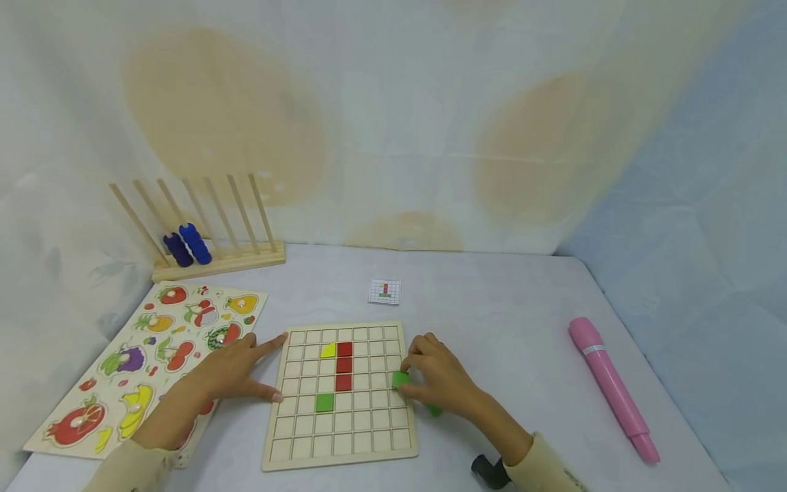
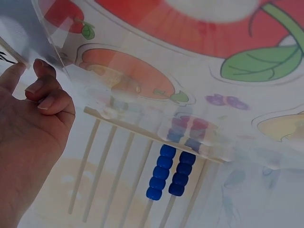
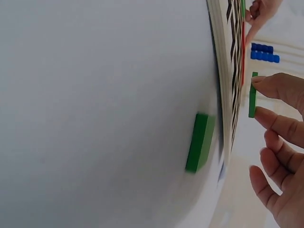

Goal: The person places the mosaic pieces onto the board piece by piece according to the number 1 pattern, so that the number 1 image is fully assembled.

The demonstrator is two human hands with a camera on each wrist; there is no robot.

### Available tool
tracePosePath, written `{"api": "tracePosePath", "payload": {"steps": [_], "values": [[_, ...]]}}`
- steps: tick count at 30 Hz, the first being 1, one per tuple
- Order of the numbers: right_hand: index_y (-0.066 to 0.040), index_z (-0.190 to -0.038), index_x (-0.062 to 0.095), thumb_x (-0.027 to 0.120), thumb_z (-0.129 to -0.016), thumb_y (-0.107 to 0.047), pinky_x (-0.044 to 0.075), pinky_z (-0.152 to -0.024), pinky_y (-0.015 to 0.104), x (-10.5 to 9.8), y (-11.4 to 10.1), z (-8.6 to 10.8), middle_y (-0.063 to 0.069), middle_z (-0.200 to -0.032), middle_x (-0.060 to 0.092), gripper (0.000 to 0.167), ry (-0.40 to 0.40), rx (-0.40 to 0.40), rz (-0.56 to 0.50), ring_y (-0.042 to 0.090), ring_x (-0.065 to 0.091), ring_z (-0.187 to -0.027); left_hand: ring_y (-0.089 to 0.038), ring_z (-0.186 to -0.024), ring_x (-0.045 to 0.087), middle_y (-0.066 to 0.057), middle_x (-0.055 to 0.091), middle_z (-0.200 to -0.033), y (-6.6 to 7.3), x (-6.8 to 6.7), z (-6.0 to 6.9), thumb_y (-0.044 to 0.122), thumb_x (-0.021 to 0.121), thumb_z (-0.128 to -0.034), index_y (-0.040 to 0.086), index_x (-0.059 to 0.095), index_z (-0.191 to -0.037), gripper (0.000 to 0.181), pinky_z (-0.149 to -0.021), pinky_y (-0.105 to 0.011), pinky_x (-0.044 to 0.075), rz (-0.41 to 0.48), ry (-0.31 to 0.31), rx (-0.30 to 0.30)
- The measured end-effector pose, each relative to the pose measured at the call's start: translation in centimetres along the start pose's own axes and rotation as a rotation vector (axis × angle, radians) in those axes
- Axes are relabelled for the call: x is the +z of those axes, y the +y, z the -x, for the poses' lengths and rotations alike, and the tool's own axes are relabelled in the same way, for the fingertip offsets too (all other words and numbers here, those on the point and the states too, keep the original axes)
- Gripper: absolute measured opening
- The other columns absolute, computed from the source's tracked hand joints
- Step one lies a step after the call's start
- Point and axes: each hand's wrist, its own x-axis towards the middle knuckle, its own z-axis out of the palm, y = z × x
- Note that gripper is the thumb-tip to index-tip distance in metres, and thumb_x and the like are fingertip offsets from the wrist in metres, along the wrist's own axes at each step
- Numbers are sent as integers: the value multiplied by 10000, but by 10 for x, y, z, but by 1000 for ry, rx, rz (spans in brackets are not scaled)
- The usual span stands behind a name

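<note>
A wooden grid board [image 1: 309, 445] lies flat in the head view. Set in its cells are a yellow tile [image 1: 328, 350], a column of three red tiles [image 1: 344, 365], and one green tile [image 1: 324, 402]. My right hand [image 1: 444, 377] pinches another green tile [image 3: 253, 95] between thumb and forefinger, over the board's right edge. A further green tile [image 3: 200, 142] lies on the table beside the board, partly covered by that hand in the head view. With thumb and forefinger spread, my left hand [image 1: 236, 369] touches the board's left edge.
A fruit picture board [image 1: 123, 403] lies under my left arm. Behind it stands a wooden peg rack [image 1: 246, 258] with blue beads [image 1: 195, 243]. A small pattern card [image 1: 384, 292] lies beyond the grid. At right are a pink marker-shaped object [image 1: 613, 389] and a black object [image 1: 490, 471].
</note>
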Motion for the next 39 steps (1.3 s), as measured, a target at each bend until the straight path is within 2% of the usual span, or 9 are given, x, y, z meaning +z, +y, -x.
{"api": "tracePosePath", "payload": {"steps": [5,9,14,22,26,32,35,39], "values": [[-145,-878,763,862,-751,-286,410,-779,229,5,-11,-8,-92,-910,490,213,-22,-51,-15,77,391,-882,-195,-786,447,-111,507,-1003,0,-1,0,767,751,-596,208,424,-1517,1126,-692,-382,445,5,-4,0],[-152,-888,767,842,-765,-301,393,-791,224,11,-21,-14,-96,-920,487,208,-53,-62,-27,73,388,-906,-185,-782,441,-99,508,-999,0,-1,0,769,748,-598,204,426,-1516,1125,-690,-371,436,5,-3,1],[-150,-892,768,827,-777,-308,387,-802,220,18,-32,-22,-91,-916,493,204,-82,-108,-27,75,383,-903,-180,-765,428,-89,502,-982,1,-2,0,775,745,-594,203,424,-1516,1132,-652,-350,405,4,-1,2],[-178,-919,765,801,-810,-348,381,-803,212,29,-50,-31,-90,-955,516,205,-139,-192,43,74,394,-917,-185,-755,431,-97,505,-976,3,-4,0,780,744,-589,214,421,-1518,1135,-628,-345,397,-4,-5,-14],[-180,-925,767,796,-809,-341,382,-797,216,33,-57,-33,-81,-964,525,201,-141,-216,98,86,405,-924,-182,-754,430,-93,507,-980,4,-5,1,781,744,-584,216,424,-1516,1136,-626,-343,394,-8,-1,-17],[-198,-936,763,794,-826,-392,397,-805,213,36,-62,-33,-77,-989,540,226,-132,-223,161,89,417,-940,-182,-755,430,-88,508,-983,5,-3,0,786,742,-580,221,420,-1519,1142,-628,-345,397,-15,0,-17],[-210,-907,766,808,-817,-390,384,-787,199,38,-63,-33,-81,-967,537,206,-119,-207,147,84,412,-922,-184,-757,432,-92,510,-986,5,-3,1,785,743,-580,222,419,-1520,1142,-631,-348,401,-12,-1,-18],[-223,-885,764,820,-806,-384,346,-751,178,40,-65,-34,-94,-924,508,189,-134,-146,98,72,378,-880,-186,-755,433,-98,509,-984,4,-3,1,774,754,-581,216,423,-1518,1140,-635,-351,405,-5,-1,-18]]}}
